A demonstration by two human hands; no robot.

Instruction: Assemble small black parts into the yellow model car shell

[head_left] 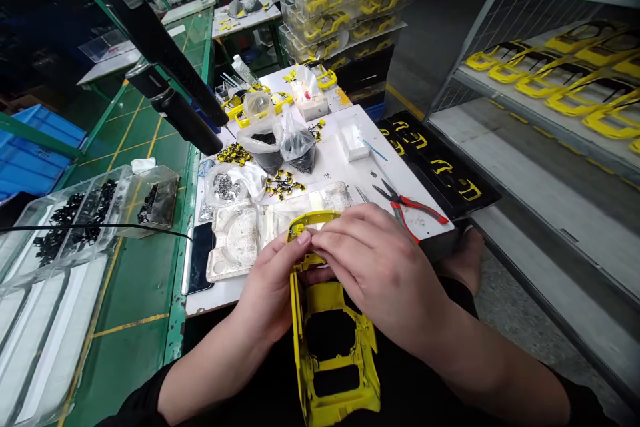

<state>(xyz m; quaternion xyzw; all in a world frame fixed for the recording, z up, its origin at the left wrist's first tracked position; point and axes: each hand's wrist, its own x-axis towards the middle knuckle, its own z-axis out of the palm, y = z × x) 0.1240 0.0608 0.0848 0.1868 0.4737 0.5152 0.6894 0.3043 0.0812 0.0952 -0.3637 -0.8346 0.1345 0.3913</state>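
Got a yellow model car body shell (333, 353) here, held up over the lap just in front of the edge of the white workbench (415, 213), with its long end hanging toward the person and two big window openings showing dark underneath. Both hands are together on the far end of it, pretty much touching each other. The left hand (273, 287) is clamped on from the left side and the right hand (380, 270) is curled over the top, so the fingers hide most of that end. A yellow loop-shaped rim (315, 216) sticks out just past them.

Right past the hands on the bench there's a white vacuum-formed tray (234, 241), and a dark phone (197, 257) sits just left of it. Red-handled pliers (410, 207) lie near the right hand, with a black tray of yellow parts (440, 163) just beyond. Further up are clear plastic bags of black bits (297, 145) and a little heap of small yellow and black parts (283, 183).

Off to the left is a clear bin of black parts (83, 220). Stacked clear boxes of yellow shells (350, 3) stand behind the bench, and there are more yellow pieces on a metal shelf (565, 77) to the right.
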